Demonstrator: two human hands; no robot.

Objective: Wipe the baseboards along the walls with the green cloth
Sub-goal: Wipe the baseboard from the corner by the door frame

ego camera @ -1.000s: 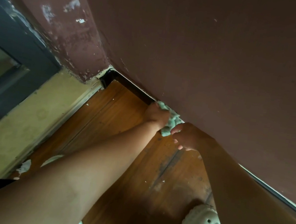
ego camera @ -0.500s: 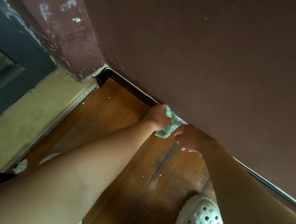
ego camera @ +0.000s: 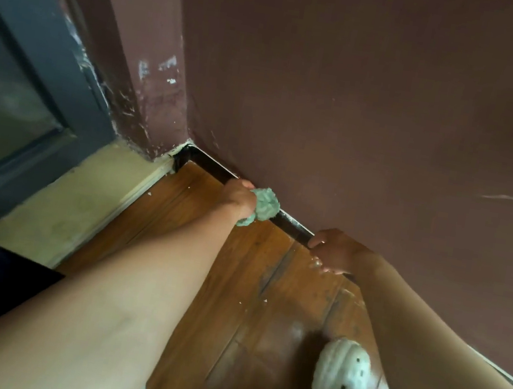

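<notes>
Dark baseboard (ego camera: 291,226) met the wood floor (ego camera: 236,278). The left hand (ego camera: 237,200) squeezed a lumpy green cloth (ego camera: 266,203). At its 4 o'clock, the right hand's (ego camera: 337,253) grip was unclear.

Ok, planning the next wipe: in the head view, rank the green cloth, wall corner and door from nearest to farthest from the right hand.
1. green cloth, just left along the baseboard, in the left hand.
2. wall corner, farther left.
3. door, far left, past the corner.
</notes>
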